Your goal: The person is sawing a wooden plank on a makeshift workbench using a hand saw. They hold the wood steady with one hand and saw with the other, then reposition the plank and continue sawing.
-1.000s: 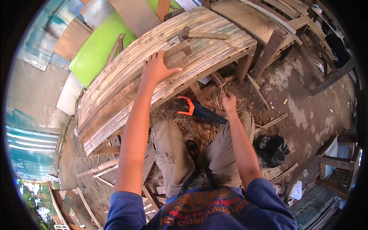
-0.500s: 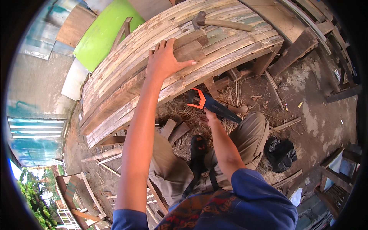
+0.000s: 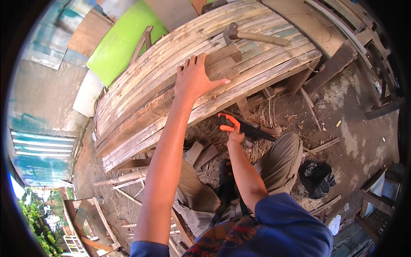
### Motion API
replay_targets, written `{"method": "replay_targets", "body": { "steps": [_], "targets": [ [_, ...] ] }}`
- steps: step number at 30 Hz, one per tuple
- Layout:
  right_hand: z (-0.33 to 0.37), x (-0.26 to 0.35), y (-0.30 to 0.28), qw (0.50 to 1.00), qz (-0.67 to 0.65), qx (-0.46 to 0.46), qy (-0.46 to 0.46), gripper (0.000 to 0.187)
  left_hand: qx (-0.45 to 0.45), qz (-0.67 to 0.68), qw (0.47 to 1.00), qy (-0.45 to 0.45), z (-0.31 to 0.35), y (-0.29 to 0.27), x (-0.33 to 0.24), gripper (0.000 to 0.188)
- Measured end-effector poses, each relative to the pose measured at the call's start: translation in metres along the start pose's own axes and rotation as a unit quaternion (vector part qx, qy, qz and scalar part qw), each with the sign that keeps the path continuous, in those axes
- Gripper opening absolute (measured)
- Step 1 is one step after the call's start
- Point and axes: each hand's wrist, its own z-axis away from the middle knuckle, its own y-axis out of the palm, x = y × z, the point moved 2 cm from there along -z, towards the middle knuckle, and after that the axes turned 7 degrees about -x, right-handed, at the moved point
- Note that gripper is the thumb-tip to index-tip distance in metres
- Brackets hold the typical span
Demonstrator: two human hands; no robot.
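My left hand [image 3: 192, 81] lies with spread fingers over two wooden beams [image 3: 220, 68] placed side by side on a slatted wooden bench [image 3: 257, 17]. Its fingertips bend over the far beam, and the thumb stretches out along the near one. Below the bench's near edge, my right hand [image 3: 235, 136] is closed at the lower part of a handsaw's orange and black handle [image 3: 230, 122]. The dark saw blade [image 3: 259, 133] points right, toward my knee, tilted so that its face shows only narrowly. Some of the right fingers are hidden.
A hammer [image 3: 261, 37] with a wooden handle rests on the bench's far right part. Wood offcuts [image 3: 200, 152] and straw litter the ground under the bench. Right of my knee lies a black plastic bag [image 3: 317, 177]. A green panel [image 3: 124, 43] leans behind the bench.
My right hand has shifted from the blade beside the handle to the handle itself. The saw has turned, showing less of its blade face. My left hand keeps its place on the beams.
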Motion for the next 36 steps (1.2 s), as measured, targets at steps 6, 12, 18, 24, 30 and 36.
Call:
{"method": "replay_targets", "body": {
  "steps": [6,12,18,24,30,36],
  "targets": [
    [0.097,0.081,-0.056,0.971,0.18,0.098,-0.126,0.024,-0.01,0.005,1.0,-0.007,0.008,0.002,0.015,0.113],
    [0.222,0.195,-0.098,0.955,0.145,0.174,-0.19,0.024,-0.003,0.018,1.0,0.015,0.005,-0.001,0.004,0.115],
    [0.307,0.282,-0.137,0.864,0.206,0.274,-0.369,0.03,0.0,0.009,1.0,0.017,0.01,0.001,0.013,0.113],
    [0.336,0.36,-0.074,0.824,0.265,0.321,-0.384,0.037,0.008,0.018,0.999,0.05,0.009,-0.004,0.012,0.099],
    [0.376,0.365,0.007,0.729,0.19,0.42,-0.506,0.048,0.01,0.025,0.999,0.038,0.012,-0.008,0.014,0.097],
    [0.369,0.37,0.01,0.609,0.289,0.382,-0.632,0.044,0.019,0.027,0.999,0.039,0.013,-0.009,0.009,0.095]
  ]
}}
